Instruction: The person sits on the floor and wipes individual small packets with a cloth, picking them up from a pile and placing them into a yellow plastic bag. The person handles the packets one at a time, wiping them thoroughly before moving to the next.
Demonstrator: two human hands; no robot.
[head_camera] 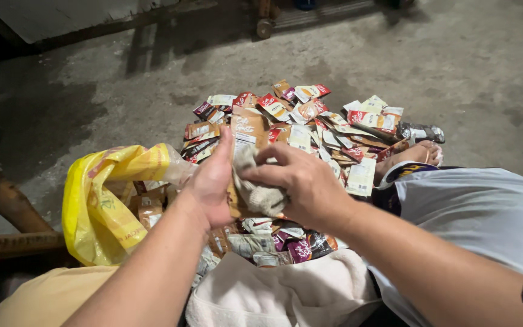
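My left hand (212,181) holds a flattened brown sachet wrapper (246,128) upright, thumb along its left edge. Pressed against that wrapper's face is a small beige cloth (254,189), gripped by my right hand (302,184). Both hands hover over a heap of empty sachet wrappers (310,124) in brown, red, white and purple, spread on the concrete floor. More wrappers (286,242) lie just under my hands.
A yellow plastic bag (101,203) with wrappers inside sits at left. A white cloth (286,290) lies over my lap. My bare foot (416,154) rests at right beside the heap. Rusty metal bars (7,224) run along the left.
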